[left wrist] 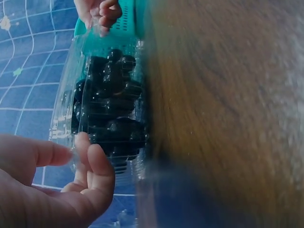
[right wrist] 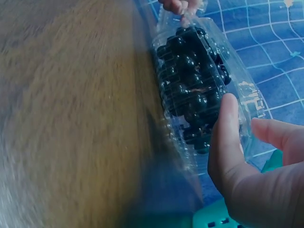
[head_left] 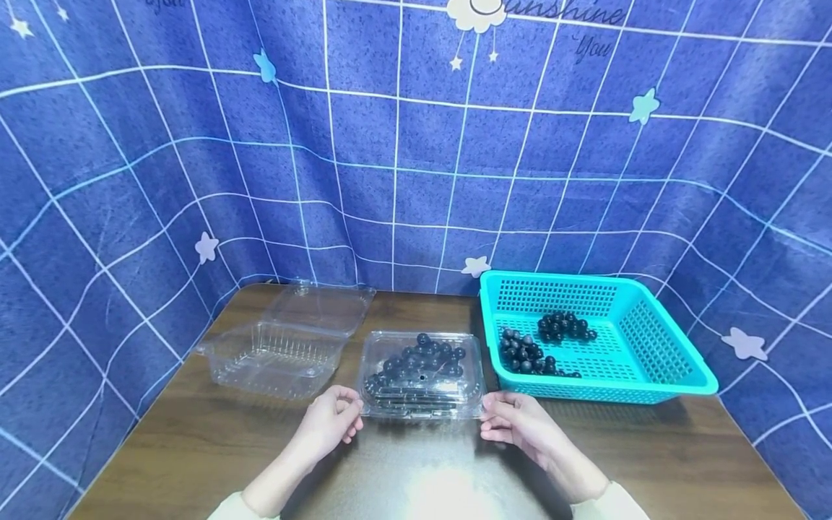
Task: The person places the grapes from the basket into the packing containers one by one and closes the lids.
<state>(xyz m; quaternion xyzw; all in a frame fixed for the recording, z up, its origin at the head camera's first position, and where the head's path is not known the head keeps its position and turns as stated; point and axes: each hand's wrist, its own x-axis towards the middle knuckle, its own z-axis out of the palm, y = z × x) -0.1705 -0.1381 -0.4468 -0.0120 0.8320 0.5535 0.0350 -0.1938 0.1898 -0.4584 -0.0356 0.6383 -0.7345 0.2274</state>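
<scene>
A clear plastic clamshell box [head_left: 421, 377] with its lid down stands in the middle of the table, dark grapes [head_left: 416, 363] inside it. At its front left corner my left hand [head_left: 334, 417] pinches the rim between thumb and fingers. My right hand [head_left: 520, 426] holds the front right corner the same way. Seen from the left wrist, the grapes [left wrist: 111, 109] show through the clear wall, and the left fingertips [left wrist: 97, 159] lie at the lid's edge. The right wrist view has the thumb and a finger [right wrist: 228, 123] either side of the rim.
A second clear clamshell box [head_left: 279, 361] stands lid up on the left. To the right, a turquoise basket [head_left: 650, 386] holds two bunches of dark grapes [head_left: 562, 326]. A blue gridded curtain [head_left: 416, 180] hangs behind the wooden table [head_left: 403, 477].
</scene>
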